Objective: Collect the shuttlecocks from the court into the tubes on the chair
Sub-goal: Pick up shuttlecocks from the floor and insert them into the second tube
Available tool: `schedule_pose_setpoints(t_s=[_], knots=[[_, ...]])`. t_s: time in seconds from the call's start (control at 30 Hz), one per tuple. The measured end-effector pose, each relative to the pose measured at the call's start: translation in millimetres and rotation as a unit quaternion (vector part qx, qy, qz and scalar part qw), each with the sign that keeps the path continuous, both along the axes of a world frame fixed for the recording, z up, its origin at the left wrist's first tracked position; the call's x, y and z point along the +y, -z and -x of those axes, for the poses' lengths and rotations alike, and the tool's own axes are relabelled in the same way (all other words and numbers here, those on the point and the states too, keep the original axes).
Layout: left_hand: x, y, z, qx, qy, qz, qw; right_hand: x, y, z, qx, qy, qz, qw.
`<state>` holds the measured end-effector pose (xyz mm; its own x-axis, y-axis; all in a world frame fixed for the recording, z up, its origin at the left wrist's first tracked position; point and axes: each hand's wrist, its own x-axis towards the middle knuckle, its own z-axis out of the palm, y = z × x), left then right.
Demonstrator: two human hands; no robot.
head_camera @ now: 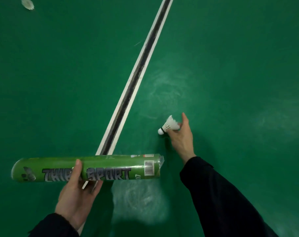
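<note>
Left hand (76, 194) grips the green tube (87, 168) level, mouth toward the right hand (179, 139), which pinches a shuttlecock (169, 125) cork-first, ready for loading.

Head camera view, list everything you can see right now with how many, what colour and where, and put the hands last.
Court floor: one, green, fills the view.
Court line: one, white with a dark centre strip, runs diagonally from top centre to bottom left.
Shuttlecock tube: one, green with grey lettering, held level at lower left.
Held shuttlecock: one, white, at right centre, cork pointing down-left.
Far shuttlecock: one, white, on the floor at top left, blurred.
Left hand: dark sleeve, grips the tube.
Right hand: dark sleeve, pinches the held shuttlecock.
</note>
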<state>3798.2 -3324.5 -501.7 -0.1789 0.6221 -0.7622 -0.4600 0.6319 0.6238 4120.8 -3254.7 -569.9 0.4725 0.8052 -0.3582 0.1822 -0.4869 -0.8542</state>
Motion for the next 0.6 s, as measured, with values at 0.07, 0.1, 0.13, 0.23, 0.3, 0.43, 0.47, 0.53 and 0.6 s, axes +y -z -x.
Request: schedule_pose_setpoints(t_s=[0.07, 0.1, 0.13, 0.23, 0.3, 0.43, 0.47, 0.53, 0.6], knots=[[7, 4, -2, -0.004, 0.005, 0.008, 1.000, -9, 0, -2, -0.011, -0.005, 0.035, 0.999], [11, 2, -4, 0.005, 0.012, 0.014, 1.000, -15, -2, 0, -0.003, -0.005, 0.041, 0.999], [16, -2, -8, 0.011, 0.008, 0.023, 1.000, -24, -7, 2, 0.022, 0.007, 0.035, 0.999], [23, -8, -12, 0.025, 0.006, 0.042, 0.999, -51, -45, 8, 0.140, 0.096, -0.023, 0.985], [30, -15, -13, 0.032, 0.018, 0.029, 0.999, -67, -71, 7, 0.209, 0.178, -0.066, 0.959], [52, -62, -27, 0.026, 0.038, 0.012, 0.999, -86, -121, 14, 0.274, 0.209, -0.135, 0.929], [56, -77, -30, 0.022, 0.045, -0.002, 0.999, -87, -132, 18, 0.272, 0.197, -0.147, 0.930], [66, -99, -26, 0.016, 0.053, -0.033, 0.998, -82, -149, 31, 0.261, 0.184, -0.165, 0.933], [80, -119, -22, 0.022, 0.046, -0.047, 0.998, -72, -166, 42, 0.240, 0.175, -0.177, 0.938]])
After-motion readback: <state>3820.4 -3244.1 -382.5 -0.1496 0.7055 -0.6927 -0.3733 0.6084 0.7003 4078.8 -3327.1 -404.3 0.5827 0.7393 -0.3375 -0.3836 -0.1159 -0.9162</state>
